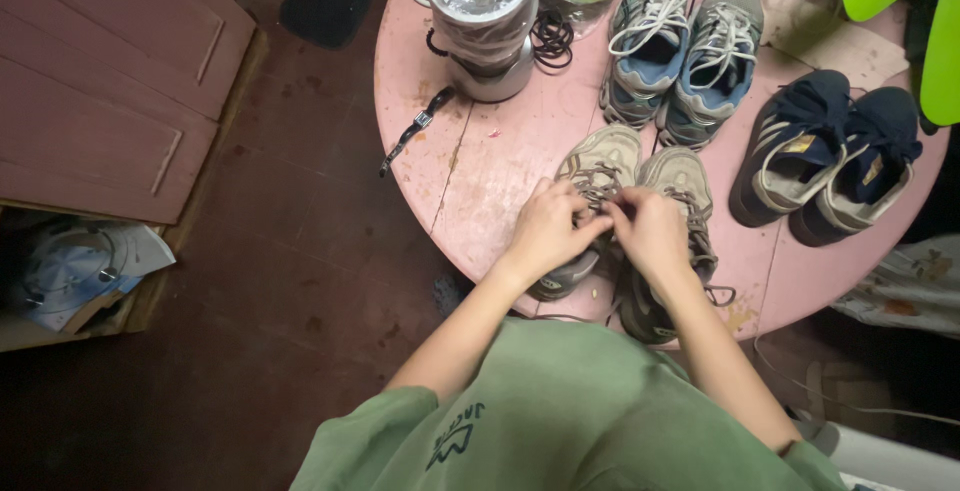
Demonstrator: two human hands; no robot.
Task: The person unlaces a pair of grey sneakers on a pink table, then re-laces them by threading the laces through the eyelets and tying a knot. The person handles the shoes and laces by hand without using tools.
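Observation:
A pair of beige shoes sits at the near edge of the round pink table (pixel 480 161). My left hand (pixel 548 226) rests on the left beige shoe (pixel 598 163) and pinches its laces. My right hand (pixel 650 229) meets it over the same shoe, fingers closed on the laces too, with the right beige shoe (pixel 682 183) just beside and partly under it. My hands hide the lower parts of both shoes.
Grey-and-blue sneakers (pixel 680 46) and dark navy sneakers (pixel 825 151) stand further back and right. A plastic-wrapped metal pot (pixel 482 21), black hair ties (pixel 551 39) and a wristwatch (pixel 415 131) lie on the table. A pink cabinet (pixel 110 71) stands left.

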